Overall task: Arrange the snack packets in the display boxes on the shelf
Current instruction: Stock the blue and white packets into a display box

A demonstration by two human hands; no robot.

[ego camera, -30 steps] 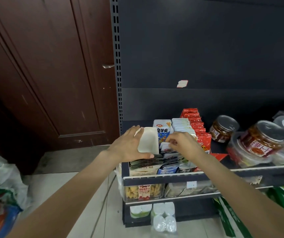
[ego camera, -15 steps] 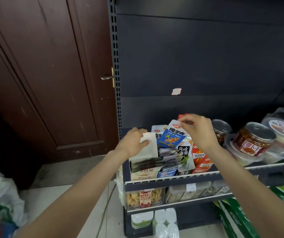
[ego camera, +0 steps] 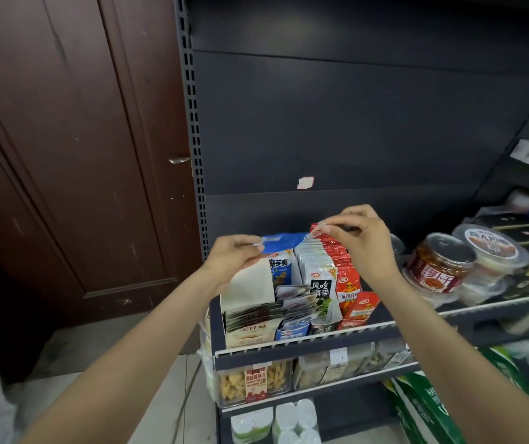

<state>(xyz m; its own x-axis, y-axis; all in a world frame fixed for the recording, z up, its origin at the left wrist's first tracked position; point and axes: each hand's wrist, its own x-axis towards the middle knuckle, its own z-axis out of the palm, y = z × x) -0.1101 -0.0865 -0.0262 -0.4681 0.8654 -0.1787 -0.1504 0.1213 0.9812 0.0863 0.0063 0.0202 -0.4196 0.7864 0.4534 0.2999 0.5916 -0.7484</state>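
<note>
Looking down from the head view: the left hand (ego camera: pixel 236 257) grips the beige box flap (ego camera: pixel 250 283) at seven o'clock; the right hand (ego camera: pixel 357 238) pinches red snack packets (ego camera: pixel 336 251) in their display box at center. Tugging could topple neighboring rows.

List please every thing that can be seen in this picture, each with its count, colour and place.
display boxes: about four, beige, blue, white and red, side by side on the shelf
red snack packets: a row, count unclear, upright in the right box
white packets: a row, beside the red ones
blue packet: one plainly seen, behind the beige box flap
shelf: one, dark grey with a wire rail
jars: two clear, red labels, right of the boxes
lower-shelf tubs: several, clear
door: one, dark brown, left
left hand: grip on the beige box flap
right hand: fingers pinching the rear red packets' tops
</note>
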